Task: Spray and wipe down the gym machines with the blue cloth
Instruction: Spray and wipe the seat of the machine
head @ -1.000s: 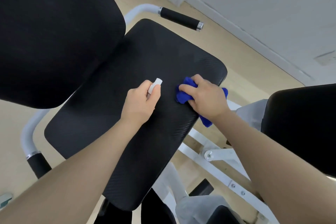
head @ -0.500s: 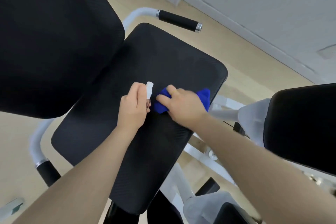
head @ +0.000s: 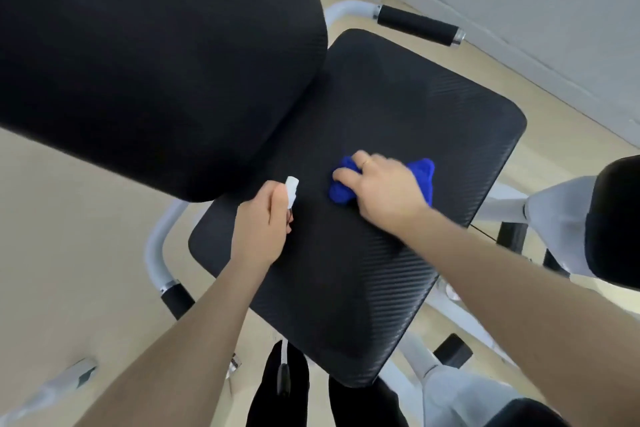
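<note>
Right hand (head: 384,189) lay palm-down, grip curled on the bunched blue cloth (head: 346,189) at mid seat pad (head: 346,274). Left hand (head: 265,222) was clamped round a white spray bottle (head: 291,189), alongside.

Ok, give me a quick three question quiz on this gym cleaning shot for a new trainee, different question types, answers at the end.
1. True or false: the right hand presses the blue cloth on the black seat pad.
2. Multiple choice: what does the left hand hold? A. a white spray bottle B. a sponge C. a brush
3. Fill in the blank: the handle at the far side of the seat pad has a black foam ____.

Key
1. True.
2. A: the white spray bottle pokes out above the fingers.
3. grip.
</note>
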The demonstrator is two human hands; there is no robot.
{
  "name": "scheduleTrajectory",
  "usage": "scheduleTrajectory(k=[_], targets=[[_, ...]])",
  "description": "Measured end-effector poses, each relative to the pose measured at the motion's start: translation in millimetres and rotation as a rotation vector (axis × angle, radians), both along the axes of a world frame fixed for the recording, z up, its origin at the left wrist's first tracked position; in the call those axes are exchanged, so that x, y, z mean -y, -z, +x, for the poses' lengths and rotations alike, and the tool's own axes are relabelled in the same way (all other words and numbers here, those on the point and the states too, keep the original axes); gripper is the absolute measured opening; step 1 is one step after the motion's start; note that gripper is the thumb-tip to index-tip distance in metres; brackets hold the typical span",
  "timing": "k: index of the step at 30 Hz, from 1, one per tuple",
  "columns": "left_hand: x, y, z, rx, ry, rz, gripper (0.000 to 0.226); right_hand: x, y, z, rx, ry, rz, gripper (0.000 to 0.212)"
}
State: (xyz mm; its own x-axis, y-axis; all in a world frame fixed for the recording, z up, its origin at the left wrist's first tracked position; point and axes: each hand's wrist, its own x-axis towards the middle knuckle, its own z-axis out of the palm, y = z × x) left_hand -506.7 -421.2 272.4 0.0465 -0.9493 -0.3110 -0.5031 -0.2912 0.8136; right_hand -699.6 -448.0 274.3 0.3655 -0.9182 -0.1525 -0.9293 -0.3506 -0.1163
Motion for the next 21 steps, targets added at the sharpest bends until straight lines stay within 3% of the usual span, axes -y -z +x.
scheduleTrajectory(k=[4,6,11,14,17,21], targets=[[-9.9,6.2,31.0,0.030,0.025,-0.008,0.038,47.8,8.4,5.8,0.007,0.385,0.049,0.043],[-11.9,9.3,36.8,-0.018,-0.040,-0.017,0.039,51.6,10.6,33.3,0.044,0.466,0.044,0.043],[-11.3,7.6,52.1,-0.042,-0.026,-0.081,0.040,2.3,20.6,123.7,0.104,0.051,0.098,0.044],[-15.2,5.1,67.0,-0.003,-0.036,-0.071,0.036,12.9,21.1,114.5,0.048,-0.140,0.094,0.040],[-14.9,4.2,79.6,-0.002,-0.014,-0.054,0.038,55.1,18.7,83.8,-0.051,0.095,-0.131,0.039],[-15.2,0.0,91.3,-0.039,-0.055,0.000,0.041,65.1,15.9,104.5,-0.042,0.478,0.137,0.038]])
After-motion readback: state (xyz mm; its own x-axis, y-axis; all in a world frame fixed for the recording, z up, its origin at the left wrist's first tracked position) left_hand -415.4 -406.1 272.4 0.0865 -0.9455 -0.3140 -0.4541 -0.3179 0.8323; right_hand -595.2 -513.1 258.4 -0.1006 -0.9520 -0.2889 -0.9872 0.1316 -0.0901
